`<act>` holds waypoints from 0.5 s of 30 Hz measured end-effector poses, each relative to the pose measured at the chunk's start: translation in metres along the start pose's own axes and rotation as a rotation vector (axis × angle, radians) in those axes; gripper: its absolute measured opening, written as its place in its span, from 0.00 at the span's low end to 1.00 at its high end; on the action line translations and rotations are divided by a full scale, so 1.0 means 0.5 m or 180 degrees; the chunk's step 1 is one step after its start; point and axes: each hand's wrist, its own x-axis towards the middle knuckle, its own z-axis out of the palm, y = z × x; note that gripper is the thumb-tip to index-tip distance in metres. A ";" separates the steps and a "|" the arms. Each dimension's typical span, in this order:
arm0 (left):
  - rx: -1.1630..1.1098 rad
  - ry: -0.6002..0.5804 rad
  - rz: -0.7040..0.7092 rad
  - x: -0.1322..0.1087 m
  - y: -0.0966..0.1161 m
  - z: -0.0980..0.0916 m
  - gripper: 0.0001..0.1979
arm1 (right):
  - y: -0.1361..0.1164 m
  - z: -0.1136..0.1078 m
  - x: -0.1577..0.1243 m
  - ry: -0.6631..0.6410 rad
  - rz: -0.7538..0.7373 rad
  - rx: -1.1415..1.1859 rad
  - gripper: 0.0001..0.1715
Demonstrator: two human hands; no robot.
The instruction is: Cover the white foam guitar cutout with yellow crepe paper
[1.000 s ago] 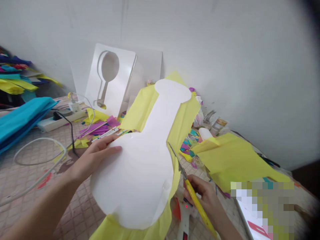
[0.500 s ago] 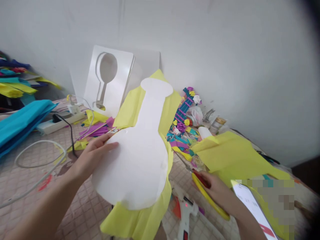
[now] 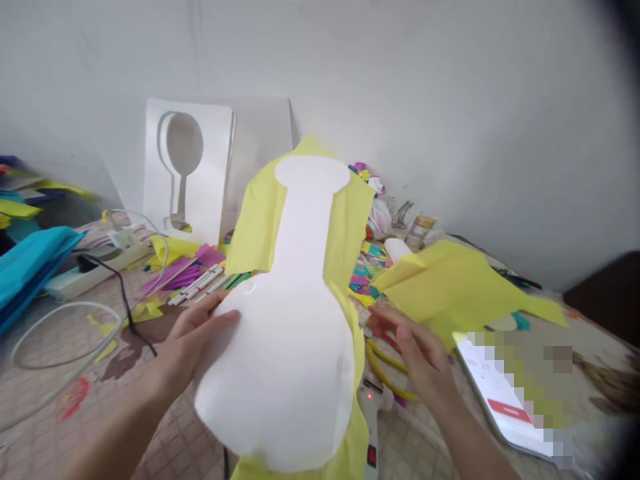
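My left hand (image 3: 193, 340) grips the left edge of a white guitar-shaped cutout (image 3: 285, 360), thumb on its face and the other fingers behind. Yellow paper (image 3: 253, 220) backs the cutout and sticks out past its neck, right side and bottom. Just right of the cutout is my right hand (image 3: 420, 353), its fingers stretched toward the paper's edge and slightly apart. Under those fingers lie scissors with yellow and red handles (image 3: 387, 373); their blades are hidden. A white glue gun (image 3: 371, 427) with a red light lies below them.
A phone (image 3: 505, 393) lies at the right, near a loose yellow sheet (image 3: 465, 287). White boards (image 3: 215, 167), one with a cut-out shape, lean against the wall. Markers (image 3: 197, 283), a power strip (image 3: 95, 270) and looping cables (image 3: 65, 307) occupy the left. A jar (image 3: 420, 230) stands at the back.
My right hand has let go of the scissors and moved up and left toward the cutout. The cutout has come slightly lower and nearer, still in my left hand. The view has turned right.
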 end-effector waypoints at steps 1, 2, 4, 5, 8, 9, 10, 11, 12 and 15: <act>0.0011 -0.0026 -0.0056 -0.002 -0.002 0.004 0.19 | -0.011 0.015 -0.009 -0.0095 -0.0179 0.0340 0.25; 0.0030 -0.0035 -0.0103 -0.005 -0.003 0.007 0.19 | -0.019 0.028 -0.017 -0.0181 -0.0293 0.0575 0.26; 0.0097 -0.0029 -0.0203 -0.009 -0.006 0.015 0.21 | -0.030 0.047 -0.030 -0.0323 -0.0418 0.0774 0.28; 0.0131 -0.0028 -0.0254 -0.012 -0.007 0.018 0.21 | -0.034 0.052 -0.035 -0.0346 -0.0425 0.0781 0.28; 0.0224 -0.0075 -0.0322 -0.017 -0.011 0.030 0.18 | -0.042 0.056 -0.043 -0.0317 -0.0387 0.0672 0.27; 0.0251 -0.0090 -0.0322 -0.018 -0.012 0.034 0.16 | -0.044 0.055 -0.044 -0.0306 -0.0358 0.0649 0.27; 0.0269 -0.0113 -0.0327 -0.019 -0.013 0.037 0.15 | -0.046 0.055 -0.045 -0.0295 -0.0332 0.0638 0.27; 0.0278 -0.0137 -0.0350 -0.020 -0.015 0.040 0.14 | -0.049 0.055 -0.046 -0.0292 -0.0318 0.0637 0.27; 0.0275 -0.0145 -0.0376 -0.021 -0.016 0.042 0.14 | -0.050 0.055 -0.047 -0.0290 -0.0316 0.0636 0.28; 0.0225 -0.0181 -0.0422 -0.023 -0.020 0.044 0.15 | -0.055 0.056 -0.050 -0.0283 -0.0405 0.0569 0.27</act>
